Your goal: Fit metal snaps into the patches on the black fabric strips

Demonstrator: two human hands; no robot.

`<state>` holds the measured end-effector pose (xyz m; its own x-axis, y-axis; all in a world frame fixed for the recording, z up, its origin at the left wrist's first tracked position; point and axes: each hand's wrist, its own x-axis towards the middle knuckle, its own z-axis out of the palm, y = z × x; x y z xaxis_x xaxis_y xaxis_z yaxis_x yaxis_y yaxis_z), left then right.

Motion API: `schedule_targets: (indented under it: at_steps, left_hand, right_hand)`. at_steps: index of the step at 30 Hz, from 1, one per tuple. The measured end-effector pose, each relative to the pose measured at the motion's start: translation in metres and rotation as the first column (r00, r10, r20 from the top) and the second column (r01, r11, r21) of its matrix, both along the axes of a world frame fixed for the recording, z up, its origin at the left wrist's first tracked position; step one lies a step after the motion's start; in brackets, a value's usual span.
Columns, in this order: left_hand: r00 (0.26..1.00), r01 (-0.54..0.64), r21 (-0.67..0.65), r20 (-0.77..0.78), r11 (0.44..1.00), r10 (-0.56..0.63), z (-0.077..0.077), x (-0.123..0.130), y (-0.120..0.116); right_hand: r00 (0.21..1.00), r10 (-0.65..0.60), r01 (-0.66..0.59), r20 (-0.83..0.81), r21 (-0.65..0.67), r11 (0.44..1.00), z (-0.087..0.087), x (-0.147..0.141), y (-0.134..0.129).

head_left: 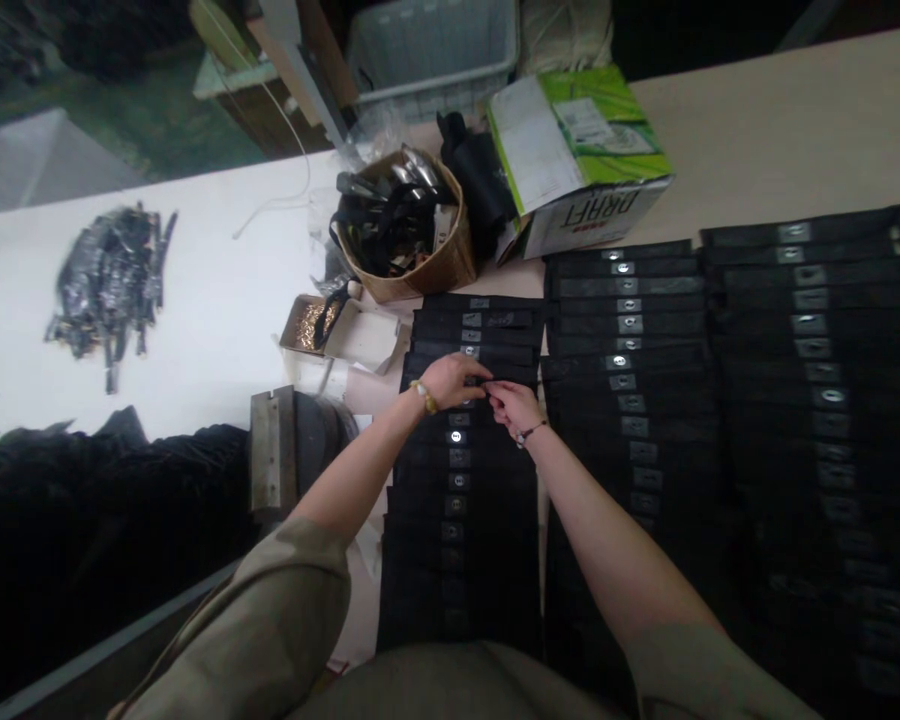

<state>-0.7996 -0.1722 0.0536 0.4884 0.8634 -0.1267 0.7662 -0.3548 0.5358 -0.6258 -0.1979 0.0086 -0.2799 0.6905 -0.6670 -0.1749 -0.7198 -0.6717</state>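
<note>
Two hands pinching at a black strip on the table

The left hand and right hand meet over a black strip, high in the middle column of black strips, which overlap like shingles on the table. Each hand's grip is narrow, with the fingertips coming together at the strip's edge, but the fingers hide the contact, so I cannot tell whether either grip actually holds it. A yellow beaded bracelet circles the left wrist, and a dark bracelet circles the right. Khaki sleeves cover both upper arms.

Two more overlapping columns lie to the right, their strips set with small metal plates and eyelets. Beyond the hands sit a woven basket packed with black straps and metal pieces, a small box of brass bits, and a torn cardboard box printed "DRAFT". A white plastic crate stands farther off. To the left are a heap of shiny black strips, a metal block, and a mass of black cloth
</note>
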Motion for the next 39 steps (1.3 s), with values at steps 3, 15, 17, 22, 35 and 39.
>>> schedule_targets:
  at_steps: [3, 15, 17, 22, 35, 39]
  left_hand:
    - [0.996, -0.052, -0.004, -0.072, 0.999, 0.052, -0.007, 0.004, -0.016]
    - [0.877, -0.460, 0.138, -0.080, 0.877, 0.473, -0.028, -0.005, 0.042]
    - [0.870, -0.472, 0.129, -0.092, 0.872, 0.484, -0.033, -0.006, 0.048]
    - [0.855, -0.504, 0.102, -0.076, 0.857, 0.512, -0.039, -0.004, 0.050]
    - [0.859, -0.511, 0.104, 0.012, 0.853, 0.512, -0.028, -0.006, 0.048]
    - [0.972, -0.214, 0.137, 0.129, 0.967, 0.197, -0.020, -0.008, 0.021]
  right_hand:
    - [1.000, -0.004, 0.004, -0.021, -0.006, 1.000, 0.002, 0.001, 0.001]
    - [0.990, -0.130, 0.129, -0.059, -0.017, 0.991, 0.003, 0.002, -0.004]
    - [0.992, -0.111, 0.110, -0.065, -0.014, 0.994, 0.002, 0.003, -0.005]
    - [0.993, -0.071, 0.070, -0.090, -0.011, 0.997, 0.000, 0.004, -0.006]
    - [0.996, -0.055, 0.056, -0.073, 0.013, 0.998, -0.002, 0.003, -0.006]
    - [0.995, -0.045, 0.049, -0.090, 0.039, 0.998, -0.003, 0.004, -0.006]
